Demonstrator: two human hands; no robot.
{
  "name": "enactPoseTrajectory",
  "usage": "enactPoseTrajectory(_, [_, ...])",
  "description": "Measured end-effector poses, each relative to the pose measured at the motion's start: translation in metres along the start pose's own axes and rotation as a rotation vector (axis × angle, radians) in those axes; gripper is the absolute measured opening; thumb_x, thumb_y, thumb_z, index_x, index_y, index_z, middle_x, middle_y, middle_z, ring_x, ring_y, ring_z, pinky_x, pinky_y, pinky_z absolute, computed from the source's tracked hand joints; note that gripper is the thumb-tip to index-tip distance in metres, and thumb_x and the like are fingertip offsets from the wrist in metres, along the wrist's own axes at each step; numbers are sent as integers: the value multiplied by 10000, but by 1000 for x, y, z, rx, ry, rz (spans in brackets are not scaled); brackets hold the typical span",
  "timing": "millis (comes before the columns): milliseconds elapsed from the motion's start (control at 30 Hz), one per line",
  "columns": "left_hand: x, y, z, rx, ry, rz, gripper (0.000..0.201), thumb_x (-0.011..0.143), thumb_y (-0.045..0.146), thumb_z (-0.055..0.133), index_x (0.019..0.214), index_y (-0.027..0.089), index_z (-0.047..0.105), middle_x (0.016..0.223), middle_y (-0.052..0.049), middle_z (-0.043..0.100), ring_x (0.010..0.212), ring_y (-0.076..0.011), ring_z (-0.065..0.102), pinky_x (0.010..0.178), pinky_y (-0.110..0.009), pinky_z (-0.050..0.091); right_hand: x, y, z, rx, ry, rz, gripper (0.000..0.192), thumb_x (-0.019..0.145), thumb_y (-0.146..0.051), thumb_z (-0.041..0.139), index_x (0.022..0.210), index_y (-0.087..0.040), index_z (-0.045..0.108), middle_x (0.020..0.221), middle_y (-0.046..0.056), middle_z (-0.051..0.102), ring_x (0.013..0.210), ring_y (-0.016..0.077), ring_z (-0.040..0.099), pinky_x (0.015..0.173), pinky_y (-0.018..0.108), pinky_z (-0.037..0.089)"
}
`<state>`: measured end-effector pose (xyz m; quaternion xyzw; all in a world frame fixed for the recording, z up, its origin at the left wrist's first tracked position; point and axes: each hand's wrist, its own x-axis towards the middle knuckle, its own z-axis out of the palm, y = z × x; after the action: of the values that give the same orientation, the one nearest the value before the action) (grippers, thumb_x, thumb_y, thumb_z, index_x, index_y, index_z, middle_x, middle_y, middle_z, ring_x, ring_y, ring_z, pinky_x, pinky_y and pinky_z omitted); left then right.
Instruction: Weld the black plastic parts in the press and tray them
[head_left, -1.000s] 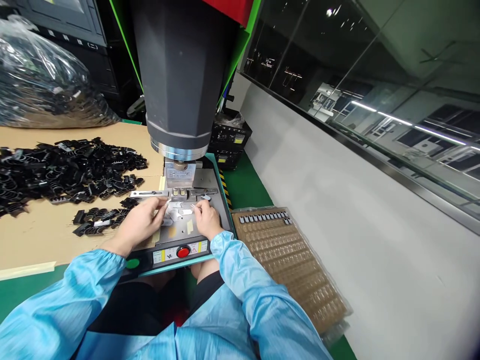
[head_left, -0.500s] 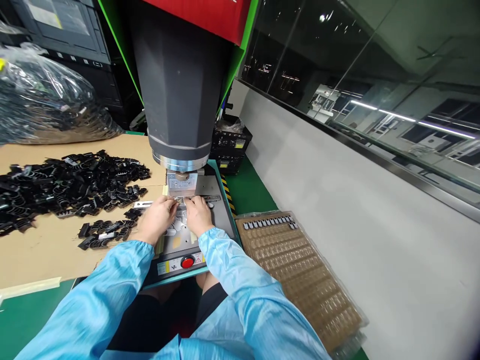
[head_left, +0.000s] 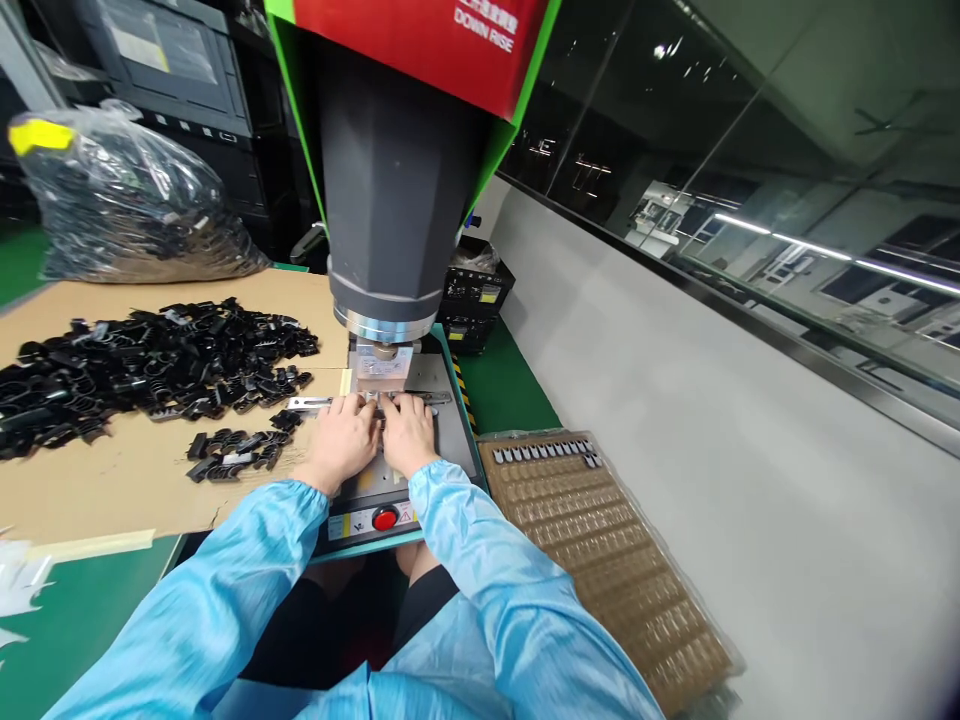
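My left hand (head_left: 342, 438) and my right hand (head_left: 409, 434) lie side by side on the grey base plate (head_left: 450, 440) of a press machine, fingertips at the small fixture right under the copper-coloured horn (head_left: 382, 365). The fingers are curled down over the fixture, and what they pinch is hidden. The large dark cylinder of the machine head (head_left: 394, 210) hangs above them. A red button (head_left: 385, 519) sits on the machine's front edge, just below my wrists. Both arms wear light blue sleeves.
A heap of small black plastic parts (head_left: 142, 365) covers the cardboard sheet (head_left: 112, 480) to the left, with a smaller cluster (head_left: 232, 452) near my left hand. A clear bag of black parts (head_left: 127, 215) lies behind. A brown tray of small pieces (head_left: 600, 550) lies at right beside the white wall.
Both hands have slid forward from the middle of the plate to the fixture under the horn and come together. The view has tilted and shifted a little.
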<state>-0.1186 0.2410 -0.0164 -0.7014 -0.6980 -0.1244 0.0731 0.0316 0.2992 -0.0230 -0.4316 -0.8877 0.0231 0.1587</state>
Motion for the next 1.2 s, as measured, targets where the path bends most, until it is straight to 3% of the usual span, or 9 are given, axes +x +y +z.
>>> enactPoseTrajectory(133, [-35,-41,-16,-43,50,-9,460,1078,438,449,1371,189,701,1317,-201,661,1175,-378,599,926,-496,468,-6,-1,-2,44,21,49,508,1027,-225,606,1535,-238,613,1396,148,604,1251,347,500,1058,502,450])
enactPoseTrajectory(233, [-74,-85,-22,-10,123,-166,477,1084,485,432,1345,194,705,1266,-186,685,1141,-393,609,866,-507,468,-10,-14,2,97,63,33,399,1048,-258,615,1444,-251,667,1386,128,625,1252,329,516,1090,484,446])
enactPoseTrajectory(333, [-105,-110,-19,6,144,-246,468,1086,531,435,1263,217,734,1223,-162,716,1126,-394,611,857,-517,456,-8,-39,8,128,45,-54,336,1071,-329,630,1397,-264,676,1342,102,671,1250,314,540,1092,470,452])
enactPoseTrajectory(500, [-121,-105,-6,31,147,-187,390,1080,483,486,1186,234,766,1179,-151,749,1106,-388,602,842,-492,416,10,-80,21,67,-46,-106,421,1038,-490,707,1356,-215,676,1260,124,715,1220,338,564,1050,486,465])
enactPoseTrajectory(567, [-120,-103,-1,11,157,-156,351,1083,422,490,1187,230,765,1180,-141,762,1078,-373,610,840,-484,408,16,-88,25,25,-78,-135,400,1031,-453,712,1335,-196,680,1238,134,725,1213,340,563,1040,485,460])
enactPoseTrajectory(700, [-117,-107,8,-46,148,-53,301,1063,300,485,1183,222,750,1159,-121,773,1058,-353,640,845,-485,430,19,-89,28,-23,-111,-215,241,1046,-256,622,1266,-204,705,1194,100,748,1173,309,559,1032,452,437])
enactPoseTrajectory(900, [-117,-118,15,-239,115,84,288,1028,173,453,1156,242,702,1291,-84,753,1146,-289,696,934,-455,504,25,-75,25,21,-194,-362,362,1068,-132,524,1332,-306,702,1311,-3,760,1147,259,548,1036,399,422])
enactPoseTrajectory(1100, [-117,-114,14,-363,270,-25,264,1079,263,461,1255,214,652,1322,-127,688,1185,-290,693,1010,-434,567,23,-72,21,91,-148,-315,484,1044,-140,551,1503,-275,623,1369,51,719,1236,266,530,1092,412,420])
enactPoseTrajectory(1200, [-115,-101,18,-366,298,-66,318,1088,404,539,1297,197,659,1234,-137,670,1116,-303,700,1009,-454,591,18,-79,23,68,-124,-336,387,1026,-214,627,1408,-250,682,1351,68,693,1248,284,513,1100,424,419])
